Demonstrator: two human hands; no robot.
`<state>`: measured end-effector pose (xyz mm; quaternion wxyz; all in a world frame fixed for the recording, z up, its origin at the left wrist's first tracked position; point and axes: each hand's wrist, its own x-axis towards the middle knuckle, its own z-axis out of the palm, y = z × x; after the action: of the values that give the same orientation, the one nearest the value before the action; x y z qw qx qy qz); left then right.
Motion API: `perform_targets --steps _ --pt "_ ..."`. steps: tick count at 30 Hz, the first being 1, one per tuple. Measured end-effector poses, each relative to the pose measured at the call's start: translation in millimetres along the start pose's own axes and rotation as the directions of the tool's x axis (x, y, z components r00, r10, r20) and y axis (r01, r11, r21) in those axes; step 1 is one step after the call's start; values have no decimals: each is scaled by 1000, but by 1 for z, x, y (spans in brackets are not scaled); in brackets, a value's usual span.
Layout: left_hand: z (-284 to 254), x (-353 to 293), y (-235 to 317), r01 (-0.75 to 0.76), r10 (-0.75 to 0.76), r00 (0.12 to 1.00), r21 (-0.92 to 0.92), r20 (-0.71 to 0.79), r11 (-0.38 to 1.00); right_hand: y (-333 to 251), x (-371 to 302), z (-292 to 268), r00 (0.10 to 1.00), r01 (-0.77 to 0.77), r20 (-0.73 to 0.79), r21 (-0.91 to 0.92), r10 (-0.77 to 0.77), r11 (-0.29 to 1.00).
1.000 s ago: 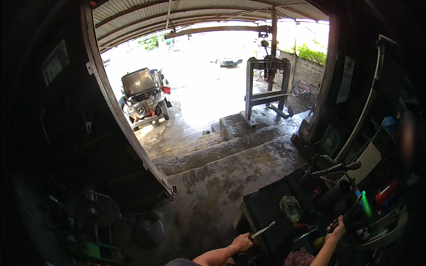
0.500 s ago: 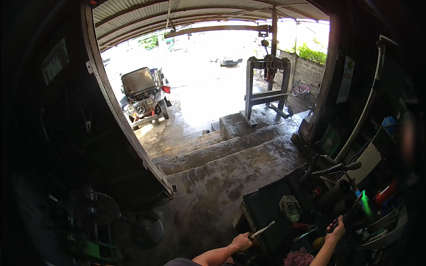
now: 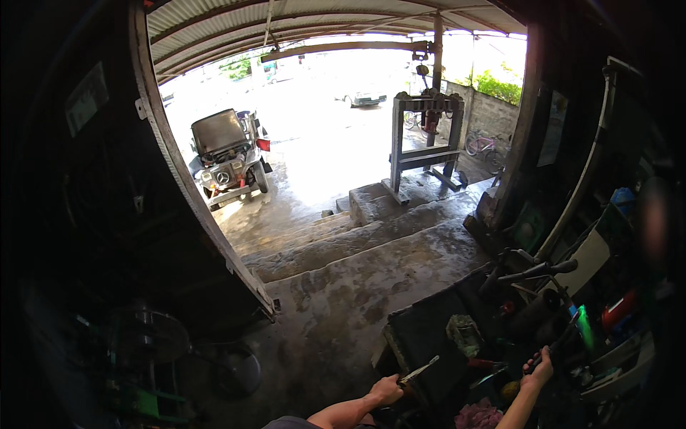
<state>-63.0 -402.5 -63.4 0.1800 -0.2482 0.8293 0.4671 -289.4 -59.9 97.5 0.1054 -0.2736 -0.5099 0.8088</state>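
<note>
My left hand (image 3: 386,390) is closed around the near end of a slim, pale metal hand tool (image 3: 420,370). The tool points up and right over the edge of the dark bench (image 3: 420,329); I cannot make out its exact kind. Farther right, above the cluttered part of the bench, my right hand (image 3: 541,368) is closed on a dark, slender handle (image 3: 532,363). What that handle belongs to is lost in the shadow. Between the hands lie a crumpled pinkish cloth (image 3: 479,415) and a small reddish object (image 3: 486,363). A greenish, block-shaped object (image 3: 464,336) sits on the bench beyond them.
Bars and handles (image 3: 539,272) jut across the bench at right, near a bright green object (image 3: 584,327) and a red cylinder (image 3: 619,309). Concrete steps (image 3: 321,250) lead outside to a press frame (image 3: 426,143) and a parked vehicle (image 3: 223,161). A round-topped stand (image 3: 153,339) is at left.
The whole view has shifted slightly, with the scene sitting a little farther left. Both hands keep nearly the same place and grip.
</note>
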Motion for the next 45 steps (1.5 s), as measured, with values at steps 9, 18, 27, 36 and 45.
perform_targets --steps 9,18,27,36,45 --pt "5 3 0 24 -23 1000 40 -18 999 0 -7 4 1000 11 -18 24 -10 1000" --pt "5 8 -11 -50 51 999 48 -3 998 5 4 0 999 -25 32 15 25 1000" --pt "1 -2 0 -5 4 1000 -7 -15 1000 3 9 -6 1000 -12 -11 -2 12 1000" --pt "0 0 -1 -24 24 1000 1 -4 1000 4 8 -4 1000 -6 -3 -10 6 1000" --pt "3 4 -4 -26 26 999 25 -20 999 0 -4 3 1000 2 -27 -9 -2 1000"
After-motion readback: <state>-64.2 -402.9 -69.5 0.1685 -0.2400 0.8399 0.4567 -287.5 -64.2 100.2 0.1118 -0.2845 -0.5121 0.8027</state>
